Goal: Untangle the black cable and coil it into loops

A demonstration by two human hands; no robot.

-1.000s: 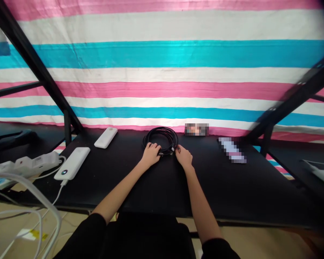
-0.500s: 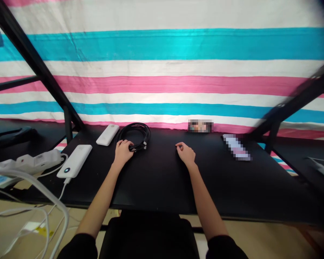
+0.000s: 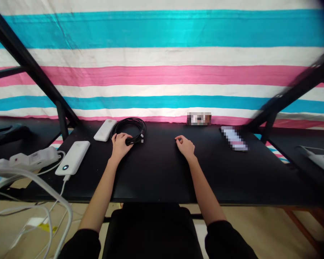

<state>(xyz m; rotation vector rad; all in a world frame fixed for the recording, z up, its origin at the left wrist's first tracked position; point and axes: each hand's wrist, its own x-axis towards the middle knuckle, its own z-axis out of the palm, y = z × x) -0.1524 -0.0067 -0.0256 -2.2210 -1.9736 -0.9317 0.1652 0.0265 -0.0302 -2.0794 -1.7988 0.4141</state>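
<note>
My left hand [image 3: 120, 145] is closed on the near side of a coiled black cable [image 3: 140, 123], which lies on the black table. Thumb and fingers wrap the bundle. Two small light connector ends [image 3: 142, 138] stick out at the coil's right side. My right hand [image 3: 185, 146] rests on the table to the right of the coil, apart from it. Its fingers are curled in and I see nothing held in them. Just left of the coil, close to its edge, lies a white power bank [image 3: 105, 130].
A larger white power bank [image 3: 72, 158] with a plugged-in white cable lies left. Beyond it are a white power strip [image 3: 35, 160] and loose white cords [image 3: 47, 185]. A blurred-out phone-like object [image 3: 234, 138] and small box [image 3: 199, 118] lie right. A striped sheet [image 3: 162, 75] hangs behind.
The view has tilted slightly, so the table sits higher in the picture. My left hand stays on the cable coil, its fingers shifted a little. My right hand keeps its place and pose.
</note>
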